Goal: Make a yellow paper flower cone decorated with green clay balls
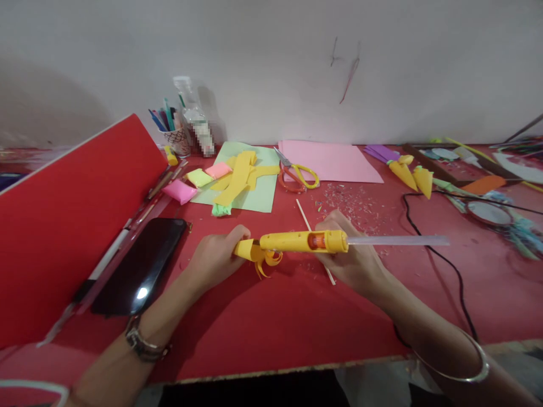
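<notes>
My right hand [354,257] is closed round the grip of a yellow glue gun [303,241], which lies level with its nozzle pointing left and a clear glue stick [399,241] jutting out to the right. My left hand [216,257] is closed on a small yellow paper piece with curled strips [259,257], held right at the gun's nozzle. Both hands hover just above the red table [271,322]. A thin wooden stick [306,217] lies on the table behind the gun, partly hidden by my right hand.
A black phone [139,265] lies left of my left hand, beside a big red board [63,220]. Behind are yellow paper strips on a green sheet [258,195], clay packets [180,191], scissors [297,172], pink paper [335,161], a pen cup [176,135], yellow cones [413,176] and the black cord [445,263].
</notes>
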The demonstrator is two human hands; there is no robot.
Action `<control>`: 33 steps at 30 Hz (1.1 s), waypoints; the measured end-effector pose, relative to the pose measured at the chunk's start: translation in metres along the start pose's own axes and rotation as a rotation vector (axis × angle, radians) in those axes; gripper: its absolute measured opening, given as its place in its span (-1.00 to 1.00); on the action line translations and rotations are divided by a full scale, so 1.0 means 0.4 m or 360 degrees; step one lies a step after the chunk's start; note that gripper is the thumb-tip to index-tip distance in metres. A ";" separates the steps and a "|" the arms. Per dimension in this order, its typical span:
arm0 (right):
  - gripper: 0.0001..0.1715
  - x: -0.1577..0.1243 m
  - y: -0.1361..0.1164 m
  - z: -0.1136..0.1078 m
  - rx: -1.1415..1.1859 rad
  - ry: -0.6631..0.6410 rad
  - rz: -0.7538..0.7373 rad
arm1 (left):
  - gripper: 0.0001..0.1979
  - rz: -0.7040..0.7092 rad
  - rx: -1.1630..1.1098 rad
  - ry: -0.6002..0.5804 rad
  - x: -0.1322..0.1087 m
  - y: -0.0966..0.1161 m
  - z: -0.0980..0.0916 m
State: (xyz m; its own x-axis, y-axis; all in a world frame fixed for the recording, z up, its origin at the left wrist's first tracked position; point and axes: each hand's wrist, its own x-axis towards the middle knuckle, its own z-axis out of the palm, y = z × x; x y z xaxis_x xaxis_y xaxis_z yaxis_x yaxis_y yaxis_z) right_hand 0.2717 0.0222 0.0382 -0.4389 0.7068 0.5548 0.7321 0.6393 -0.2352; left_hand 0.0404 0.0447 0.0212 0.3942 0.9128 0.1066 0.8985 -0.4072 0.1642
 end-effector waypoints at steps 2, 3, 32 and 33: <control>-0.92 0.000 -0.001 0.001 0.0004 0.0004 0.0006 | -0.81 0.0012 -0.0026 -0.0004 0.001 0.000 -0.001; -0.92 0.000 -0.001 0.001 0.0000 0.0007 0.0012 | -0.81 0.0017 -0.0038 -0.0009 0.001 0.000 -0.001; -0.89 0.001 -0.008 -0.003 -0.0100 0.0099 0.0163 | -0.86 0.0165 -0.0539 0.0212 0.002 -0.004 -0.001; -0.89 0.001 -0.008 -0.004 -0.0102 0.0091 0.0167 | -0.86 0.0172 -0.0555 0.0215 0.002 -0.002 -0.003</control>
State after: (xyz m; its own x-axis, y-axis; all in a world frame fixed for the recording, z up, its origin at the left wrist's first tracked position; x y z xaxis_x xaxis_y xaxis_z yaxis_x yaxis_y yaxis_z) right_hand 0.2698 0.0199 0.0405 -0.3290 0.7494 0.5746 0.8051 0.5406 -0.2442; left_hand 0.0396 0.0456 0.0222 0.4330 0.8613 0.2659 0.7242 -0.5080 0.4662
